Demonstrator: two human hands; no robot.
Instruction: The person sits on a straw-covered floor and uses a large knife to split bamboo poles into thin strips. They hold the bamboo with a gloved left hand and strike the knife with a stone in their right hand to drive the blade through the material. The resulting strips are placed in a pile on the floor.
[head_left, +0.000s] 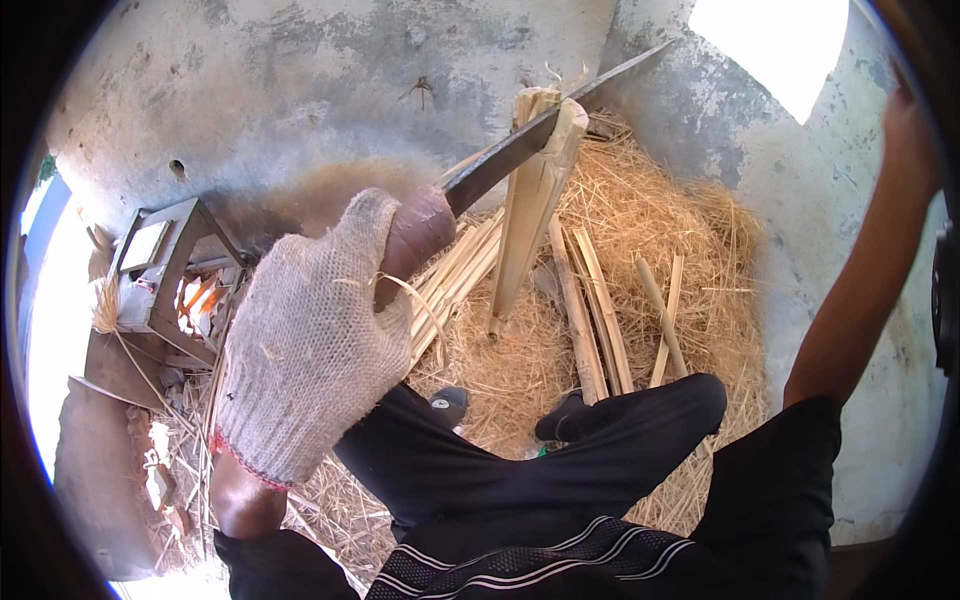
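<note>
One upright bamboo piece (530, 200) stood tilted on the straw-strewn floor (690, 240), its top end split by the blade of a long knife (540, 135) wedged across it. The gloved left hand (310, 340) was closed tight around the knife's brown handle. The right hand (905, 130) was raised near the frame's edge, its grip impossible to tell. Split bamboo strips (590, 310) lay beside the piece, a small wooden stool (165, 265) off to the left
</note>
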